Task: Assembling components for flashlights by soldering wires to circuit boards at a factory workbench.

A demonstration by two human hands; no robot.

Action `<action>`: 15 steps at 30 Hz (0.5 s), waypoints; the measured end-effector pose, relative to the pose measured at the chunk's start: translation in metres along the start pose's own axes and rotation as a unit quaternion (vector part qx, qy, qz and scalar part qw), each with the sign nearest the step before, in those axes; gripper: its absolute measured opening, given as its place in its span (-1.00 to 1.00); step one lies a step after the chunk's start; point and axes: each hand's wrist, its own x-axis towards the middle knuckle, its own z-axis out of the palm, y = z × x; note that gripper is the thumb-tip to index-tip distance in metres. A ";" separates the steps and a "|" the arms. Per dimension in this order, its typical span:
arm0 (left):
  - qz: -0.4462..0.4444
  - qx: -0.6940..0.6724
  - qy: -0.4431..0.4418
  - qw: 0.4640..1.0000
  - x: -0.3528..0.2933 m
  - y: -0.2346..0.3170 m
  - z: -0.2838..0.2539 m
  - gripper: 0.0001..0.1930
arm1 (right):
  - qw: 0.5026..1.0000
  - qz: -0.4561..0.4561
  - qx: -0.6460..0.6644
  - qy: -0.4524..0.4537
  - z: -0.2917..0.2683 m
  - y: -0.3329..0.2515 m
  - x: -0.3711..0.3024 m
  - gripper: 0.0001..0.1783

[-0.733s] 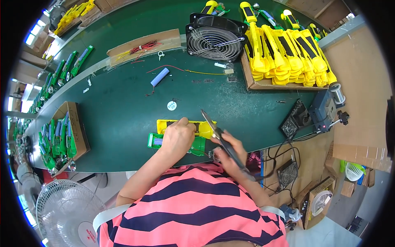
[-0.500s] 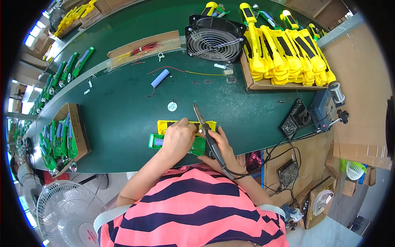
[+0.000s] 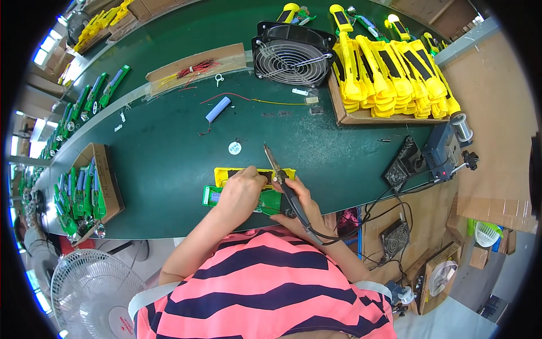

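Observation:
My right hand is wrapped round a soldering iron, its metal tip pointing up and away from me. Beside it, my left hand is closed with its fingertips pinched together; what they pinch is hidden. Beneath both hands lie a yellow plastic housing with a dark panel and, nearer me, a green plastic housing with a blue cell inside. A thin wire shows at the green housing's edge. My left hand covers the middle of both housings.
A blue cylindrical cell, a round white sticker and loose wires lie beyond my hands. Boxes of yellow housings and green assemblies flank them. A black fan stands at the back, a soldering station at right.
Hardly anything differs: the whole picture has shifted very slightly. My left hand stays pinched over the housings, and my right hand still grips the soldering iron.

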 end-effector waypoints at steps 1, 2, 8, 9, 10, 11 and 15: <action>0.001 -0.021 -0.010 1.000 -0.004 -0.001 -0.008 -0.82 | 1.000 -0.015 0.001 -0.002 0.000 0.002 0.000 -0.12; 0.020 -0.011 -0.002 1.000 -0.006 -0.002 -0.021 -0.80 | 1.000 -0.013 0.000 0.000 -0.001 0.001 0.002 -0.12; 0.084 -0.061 -0.040 0.994 -0.024 -0.006 -0.052 -0.74 | 0.998 -0.051 -0.029 -0.004 -0.023 0.001 0.015 -0.15; 0.108 -0.052 -0.007 0.993 -0.028 -0.008 -0.041 -0.76 | 0.998 -0.034 -0.042 -0.021 -0.027 -0.004 0.021 -0.16; 0.119 -0.036 0.043 0.991 -0.033 -0.013 -0.028 -0.80 | 0.998 -0.016 -0.056 -0.037 -0.031 -0.011 0.028 -0.16; 0.116 -0.060 0.094 0.987 -0.033 -0.015 -0.016 -0.81 | 0.996 -0.050 -0.060 -0.044 -0.035 -0.013 0.033 -0.19; -0.089 -0.239 0.224 0.941 -0.032 -0.002 0.015 -0.83 | 0.997 -0.031 -0.044 -0.052 -0.036 -0.016 0.038 -0.21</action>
